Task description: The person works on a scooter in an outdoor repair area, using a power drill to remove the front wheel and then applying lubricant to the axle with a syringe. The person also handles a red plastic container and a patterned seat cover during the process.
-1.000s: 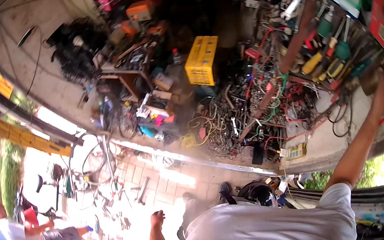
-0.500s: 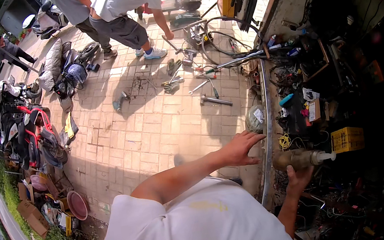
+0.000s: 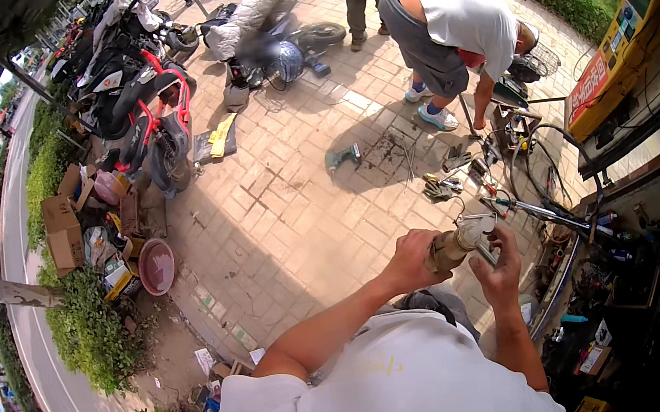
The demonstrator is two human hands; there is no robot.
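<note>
A dull brownish-yellow squeeze bottle (image 3: 449, 250) with a pale top (image 3: 475, 229) is held in front of my chest, lying on its side. My left hand (image 3: 413, 260) is wrapped round its body from the left. My right hand (image 3: 499, 266) has its fingers curled at the pale top end, thumb and fingertips on either side. A short greyish piece (image 3: 487, 255) shows between those fingers; I cannot make out what it is. Beyond my hands, gloves (image 3: 439, 188) and hand tools lie on the paving.
A bent-over person (image 3: 457, 28) works over a tool box (image 3: 517, 125) at the right. A green power tool (image 3: 342, 156) lies on the bricks. Motorcycles (image 3: 160, 137), cardboard boxes (image 3: 63, 231) and a pink basin (image 3: 157, 266) stand left. A cluttered dark shelf (image 3: 599, 320) is at lower right.
My view has swung from the dark shelf toward the paving. The bottle has come from the shelf side to before my chest; my left hand now grips its body and my right its top end.
</note>
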